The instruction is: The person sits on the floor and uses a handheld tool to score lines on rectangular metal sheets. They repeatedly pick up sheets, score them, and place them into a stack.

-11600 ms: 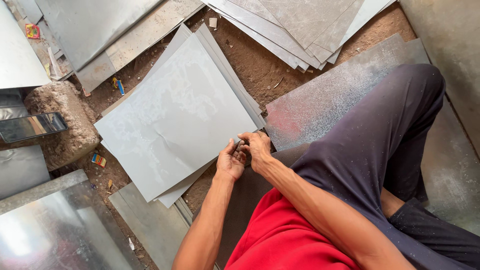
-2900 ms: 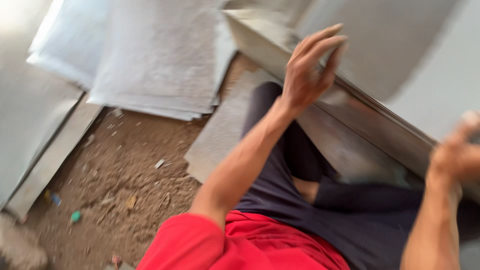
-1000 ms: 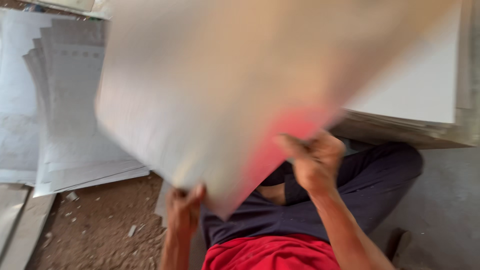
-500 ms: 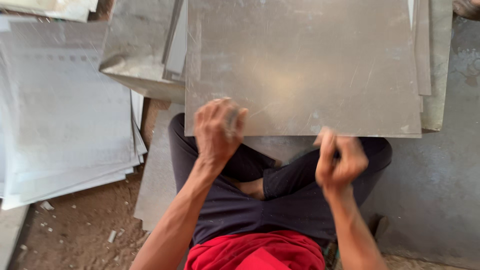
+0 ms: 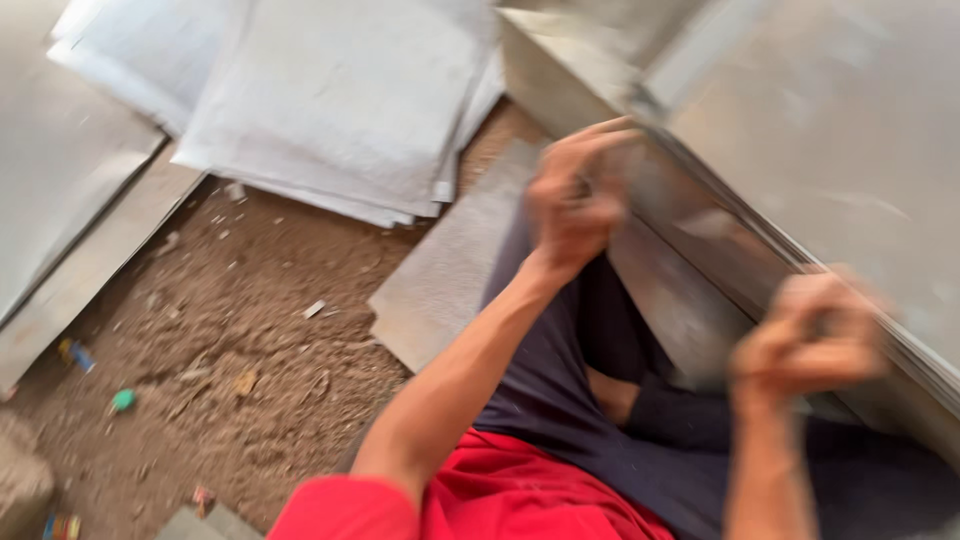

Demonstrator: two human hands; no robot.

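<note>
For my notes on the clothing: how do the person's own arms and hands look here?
Both forearms are bare: no gloves, watch or rings are visible, though the picture is blurred. The left hand and right hand are uncovered. A red short sleeve shows on the left arm; the right arm's sleeve is out of view.

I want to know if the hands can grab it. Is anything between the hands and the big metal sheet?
Nothing visible is. The left hand and right hand are both already at the near edge of the metal sheet, though blur hides the exact grip.
</note>
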